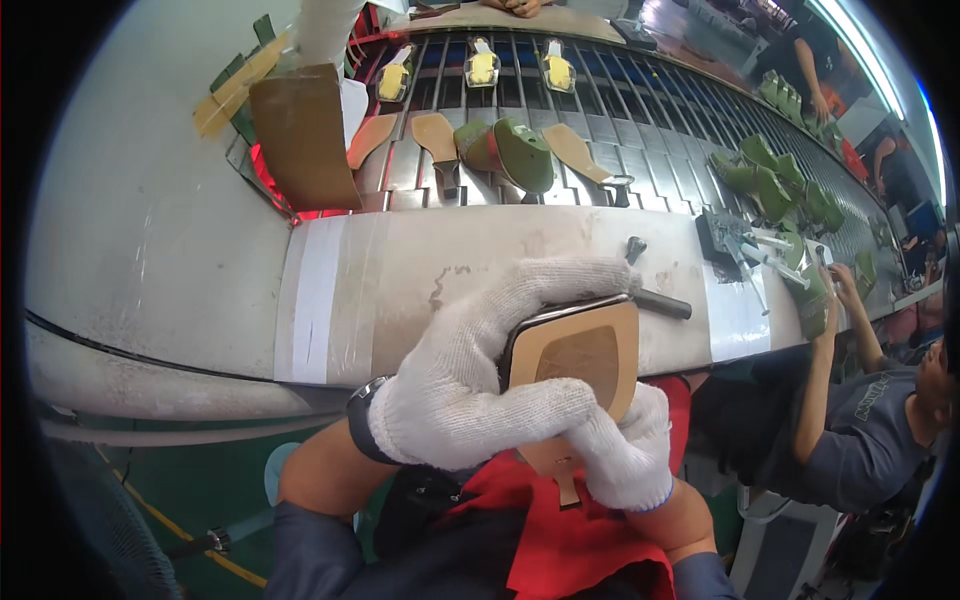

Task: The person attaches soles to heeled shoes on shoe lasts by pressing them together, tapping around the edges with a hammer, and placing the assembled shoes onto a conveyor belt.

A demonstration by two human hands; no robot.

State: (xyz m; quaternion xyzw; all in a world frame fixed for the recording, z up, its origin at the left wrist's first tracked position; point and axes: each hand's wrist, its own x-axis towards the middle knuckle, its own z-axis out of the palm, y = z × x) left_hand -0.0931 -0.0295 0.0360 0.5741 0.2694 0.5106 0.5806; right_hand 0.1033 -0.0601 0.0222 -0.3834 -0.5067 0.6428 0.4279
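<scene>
Both my hands wear white knit gloves and hold one tan shoe sole (620, 345) over the lap, just off the bench edge. It has a darker brown middle and a black rim; its narrow end points down toward me. My left hand (470, 390) wraps around the wide end, its fingers curled over the far rim and its thumb lying across the sole. My right hand (628, 445) grips the near right side; its fingertips are partly hidden. Beyond the sole, a dark rod-shaped handle (662, 303) lies on the bench near a small metal piece (635, 248).
A slatted conveyor (640, 140) carries tan soles (433, 135), green shoes (520, 155) and yellow-stuffed clear shoes (482, 68). A cardboard sheet (305, 140) stands left. Syringes (760, 255) lie by a dark block on the right. A co-worker (850, 430) handles a green shoe there.
</scene>
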